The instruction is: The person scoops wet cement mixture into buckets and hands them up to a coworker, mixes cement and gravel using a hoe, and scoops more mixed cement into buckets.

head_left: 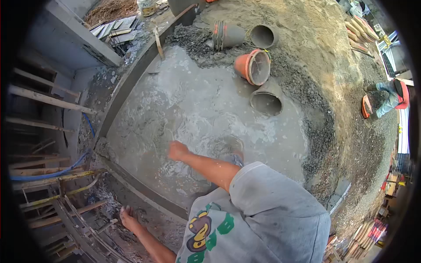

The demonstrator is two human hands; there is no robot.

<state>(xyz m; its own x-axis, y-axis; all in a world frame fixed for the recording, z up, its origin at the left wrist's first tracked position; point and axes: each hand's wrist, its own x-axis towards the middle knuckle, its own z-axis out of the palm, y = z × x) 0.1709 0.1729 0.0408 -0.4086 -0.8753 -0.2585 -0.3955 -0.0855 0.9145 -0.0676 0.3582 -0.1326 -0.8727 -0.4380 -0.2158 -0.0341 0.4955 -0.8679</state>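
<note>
My right hand (177, 151) is a closed fist above a pool of wet grey cement (149, 114). Whatever its fingers may hold is hidden. Lower down, my left hand (128, 219) hangs beyond the low edging wall (144, 190), its fingers loosely apart with nothing in them. My leg (237, 158) stands in the wet mix. On the pool's far side lie an orange bucket (241, 65) and a cement-coated bucket (268, 101), both tipped with their mouths showing. Two more grey buckets (234, 36) (263, 36) are behind them.
Gravelly dark mix (313, 114) rims the pool on the right, with sandy ground (302, 26) beyond. A wooden stick (158, 40) leans at the far edging. Timber bars (48, 101) and a blue hose (52, 174) are at left. Another person (392, 98) bends at far right.
</note>
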